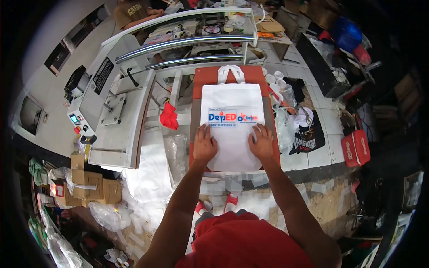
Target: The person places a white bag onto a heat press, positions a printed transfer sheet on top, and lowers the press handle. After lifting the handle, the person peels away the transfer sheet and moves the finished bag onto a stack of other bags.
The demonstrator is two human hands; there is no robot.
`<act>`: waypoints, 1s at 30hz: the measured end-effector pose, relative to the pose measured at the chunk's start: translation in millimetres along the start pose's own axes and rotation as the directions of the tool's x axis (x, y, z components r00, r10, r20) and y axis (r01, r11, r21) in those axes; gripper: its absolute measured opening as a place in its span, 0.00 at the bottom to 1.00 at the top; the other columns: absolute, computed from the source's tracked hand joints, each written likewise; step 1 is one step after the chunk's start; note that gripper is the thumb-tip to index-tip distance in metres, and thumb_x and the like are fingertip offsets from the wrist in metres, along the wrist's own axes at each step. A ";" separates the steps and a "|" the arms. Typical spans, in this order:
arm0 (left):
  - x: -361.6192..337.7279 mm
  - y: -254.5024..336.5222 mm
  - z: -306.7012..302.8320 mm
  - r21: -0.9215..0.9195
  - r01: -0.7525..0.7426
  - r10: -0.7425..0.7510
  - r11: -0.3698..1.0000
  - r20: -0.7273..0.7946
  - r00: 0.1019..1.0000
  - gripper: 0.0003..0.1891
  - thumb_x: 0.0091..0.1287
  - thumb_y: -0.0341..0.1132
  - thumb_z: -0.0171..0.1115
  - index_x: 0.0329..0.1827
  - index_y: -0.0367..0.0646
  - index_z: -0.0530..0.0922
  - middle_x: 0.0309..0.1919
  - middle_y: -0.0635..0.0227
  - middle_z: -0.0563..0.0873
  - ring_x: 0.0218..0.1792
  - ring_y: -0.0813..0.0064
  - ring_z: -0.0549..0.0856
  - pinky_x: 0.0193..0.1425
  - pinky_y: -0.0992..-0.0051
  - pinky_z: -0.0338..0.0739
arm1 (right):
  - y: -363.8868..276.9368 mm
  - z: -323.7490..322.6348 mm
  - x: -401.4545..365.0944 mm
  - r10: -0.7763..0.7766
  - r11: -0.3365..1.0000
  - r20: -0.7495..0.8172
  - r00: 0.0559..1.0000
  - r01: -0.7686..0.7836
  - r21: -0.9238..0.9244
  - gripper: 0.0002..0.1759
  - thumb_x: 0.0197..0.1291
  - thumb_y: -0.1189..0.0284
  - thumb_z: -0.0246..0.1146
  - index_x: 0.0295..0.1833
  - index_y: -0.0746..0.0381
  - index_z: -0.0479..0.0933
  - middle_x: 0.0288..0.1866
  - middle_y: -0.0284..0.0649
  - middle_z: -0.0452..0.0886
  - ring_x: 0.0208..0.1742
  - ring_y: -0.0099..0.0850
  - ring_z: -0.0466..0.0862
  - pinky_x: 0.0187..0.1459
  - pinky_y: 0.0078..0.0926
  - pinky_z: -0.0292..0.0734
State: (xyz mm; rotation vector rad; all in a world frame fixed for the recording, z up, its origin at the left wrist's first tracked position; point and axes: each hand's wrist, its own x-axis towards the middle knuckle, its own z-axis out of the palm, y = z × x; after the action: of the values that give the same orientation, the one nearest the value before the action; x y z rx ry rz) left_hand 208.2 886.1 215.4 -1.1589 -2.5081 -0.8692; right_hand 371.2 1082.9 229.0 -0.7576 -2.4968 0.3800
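Note:
A white tote bag (232, 152) lies flat on a reddish-brown pad (199, 77), its handles (231, 74) toward the far edge. Blue and red print (223, 117) runs across its middle under a clear film strip. My left hand (205, 144) rests on the bag's left side, just below the print, fingers apart. On the right side my right hand (261, 141) lies flat with its fingers spread. Neither hand holds anything.
A heat press machine (114, 111) stands at left, with a red cloth (169, 116) beside the pad. White bags (149, 165) lie below it. Cups (279, 82) and plastic are at right, near a red cooler (356, 148). Another person (134, 13) is at the far left.

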 end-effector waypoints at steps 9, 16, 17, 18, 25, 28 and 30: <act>-0.6 0.7 -2.0 -0.003 -0.035 0.035 0.999 -0.040 0.999 0.27 0.62 0.31 0.57 0.67 0.33 0.70 0.66 0.46 0.70 0.67 0.42 0.69 0.73 0.52 0.63 | 2.1 2.9 -1.4 -0.027 1.000 -0.039 0.999 0.028 0.012 0.23 0.60 0.63 0.63 0.59 0.60 0.77 0.67 0.42 0.71 0.69 0.50 0.66 0.66 0.55 0.62; 1.3 1.9 -4.4 -0.016 -0.010 0.009 1.000 -0.020 1.000 0.28 0.62 0.30 0.57 0.67 0.34 0.70 0.66 0.47 0.70 0.68 0.42 0.68 0.73 0.52 0.63 | 2.0 2.0 0.4 -0.022 1.000 -0.030 0.999 0.022 0.019 0.25 0.58 0.64 0.64 0.60 0.61 0.76 0.67 0.42 0.72 0.68 0.49 0.66 0.66 0.54 0.63; 1.1 1.2 -4.4 -0.015 -0.008 0.007 1.000 -0.023 1.000 0.28 0.62 0.30 0.57 0.67 0.34 0.70 0.66 0.47 0.70 0.68 0.42 0.68 0.73 0.52 0.63 | 1.6 1.4 0.4 -0.025 0.999 -0.031 0.999 0.026 0.020 0.25 0.58 0.64 0.64 0.60 0.61 0.76 0.67 0.42 0.72 0.68 0.49 0.66 0.66 0.54 0.63; 1.2 0.4 -4.7 -0.047 -0.002 0.001 0.999 -0.028 1.000 0.28 0.62 0.30 0.57 0.68 0.34 0.69 0.66 0.47 0.69 0.68 0.43 0.68 0.73 0.52 0.63 | 1.3 0.5 0.6 -0.016 0.999 -0.041 0.999 0.018 0.037 0.26 0.58 0.63 0.64 0.61 0.61 0.75 0.67 0.44 0.72 0.68 0.49 0.66 0.66 0.53 0.63; -51.1 -15.3 -79.2 -0.168 -0.013 -0.026 0.986 -0.231 0.972 0.26 0.64 0.27 0.56 0.67 0.32 0.67 0.63 0.44 0.72 0.63 0.41 0.72 0.70 0.54 0.67 | -9.4 -34.6 13.0 0.031 0.984 -0.184 0.982 0.002 0.177 0.27 0.57 0.65 0.67 0.60 0.65 0.73 0.61 0.53 0.73 0.65 0.52 0.71 0.65 0.50 0.65; -141.6 -34.3 -127.8 -0.184 0.185 -0.216 0.965 -0.165 0.962 0.23 0.62 0.25 0.57 0.62 0.33 0.70 0.57 0.47 0.75 0.60 0.45 0.73 0.67 0.56 0.68 | -29.9 -41.0 24.5 -0.083 0.974 -0.328 0.941 0.146 0.174 0.17 0.60 0.71 0.66 0.53 0.64 0.76 0.55 0.52 0.77 0.58 0.52 0.75 0.61 0.48 0.69; -231.9 -67.5 -136.8 -0.117 0.349 -0.360 0.930 -0.086 0.929 0.23 0.59 0.24 0.58 0.60 0.34 0.71 0.54 0.47 0.76 0.58 0.45 0.74 0.65 0.56 0.69 | -71.3 -30.1 28.8 -0.124 0.948 -0.254 0.959 0.190 0.254 0.10 0.64 0.74 0.61 0.50 0.63 0.77 0.51 0.49 0.79 0.55 0.46 0.79 0.58 0.47 0.71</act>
State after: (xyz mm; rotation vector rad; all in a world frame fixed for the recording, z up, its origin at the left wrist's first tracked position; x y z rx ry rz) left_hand 305.4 627.1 192.2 -0.6671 -2.6537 -1.1231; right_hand 335.2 1045.6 293.3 -0.4570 -2.2024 0.5344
